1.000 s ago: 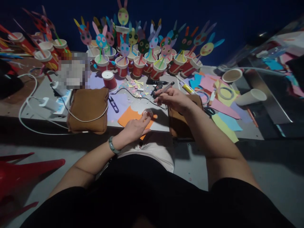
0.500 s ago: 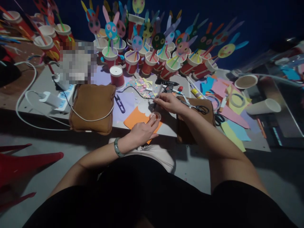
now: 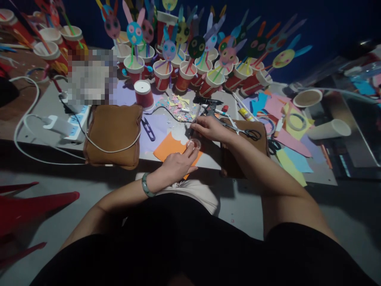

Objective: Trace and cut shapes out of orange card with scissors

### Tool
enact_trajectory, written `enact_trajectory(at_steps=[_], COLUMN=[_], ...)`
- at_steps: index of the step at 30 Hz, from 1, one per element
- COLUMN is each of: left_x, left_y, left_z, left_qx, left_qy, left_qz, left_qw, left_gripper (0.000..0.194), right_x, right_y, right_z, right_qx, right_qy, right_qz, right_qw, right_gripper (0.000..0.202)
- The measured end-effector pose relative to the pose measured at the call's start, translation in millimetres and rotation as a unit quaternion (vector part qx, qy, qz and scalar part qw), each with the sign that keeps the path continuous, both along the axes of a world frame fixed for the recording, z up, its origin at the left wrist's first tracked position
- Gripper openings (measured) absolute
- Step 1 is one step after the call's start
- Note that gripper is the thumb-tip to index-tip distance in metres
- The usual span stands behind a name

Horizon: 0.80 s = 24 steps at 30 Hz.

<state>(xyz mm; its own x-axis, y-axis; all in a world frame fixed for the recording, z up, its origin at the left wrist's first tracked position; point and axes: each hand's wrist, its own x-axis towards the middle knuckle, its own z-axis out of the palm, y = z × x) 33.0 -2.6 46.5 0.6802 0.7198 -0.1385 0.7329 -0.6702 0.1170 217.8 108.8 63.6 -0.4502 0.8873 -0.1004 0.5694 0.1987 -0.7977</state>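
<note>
My left hand [image 3: 179,165] rests at the table's front edge, its fingers holding a small clear round ring [image 3: 195,143], perhaps a tape roll, down on a sheet of orange paper [image 3: 166,146]. The sheet's far edge has scalloped cut-outs. Beside the ring, my right hand [image 3: 206,128] is closed around a slim pen [image 3: 195,121], held upright with its tip close to the ring's far side. Whether the tip touches the paper I cannot tell. Just beyond the right hand lies a black glue gun [image 3: 210,107]. Purple paper [image 3: 160,125] lies to the left, with thread snips [image 3: 148,129] on it.
Red paper cups [image 3: 187,77] with rabbit-faced figures stand along the back. Brown cushions [image 3: 114,135] lie on both sides, scissors [image 3: 251,134] on the right one. Paper scraps [image 3: 180,104], a power strip [image 3: 77,126] with white cables and coloured sheets [image 3: 293,143] surround the work.
The view has shifted slightly. My right hand and the pen have moved a little around the ring; my left hand keeps its hold on the ring.
</note>
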Motion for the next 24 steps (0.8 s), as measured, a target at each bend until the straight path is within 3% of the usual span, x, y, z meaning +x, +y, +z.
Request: enact_trajectory(at_steps=[17, 24], left_x=[3.2, 3.0], left_y=[-0.3, -0.3], left_z=[2.4, 5.0], left_qx=[0.015, 0.011], left_qy=[0.042, 0.048], left_qz=[0.006, 0.01], left_qw=[0.999, 0.999], left_gripper=[0.067, 0.069], right_x=[15.0, 13.9], right_y=[-11.0, -10.7], right_z=[-9.1, -9.1], right_qx=[-0.017, 0.006], right_qy=[0.04, 0.036], right_qz=[-0.051, -0.036], right_qw=[0.998, 0.999], right_gripper=[0.02, 0.02])
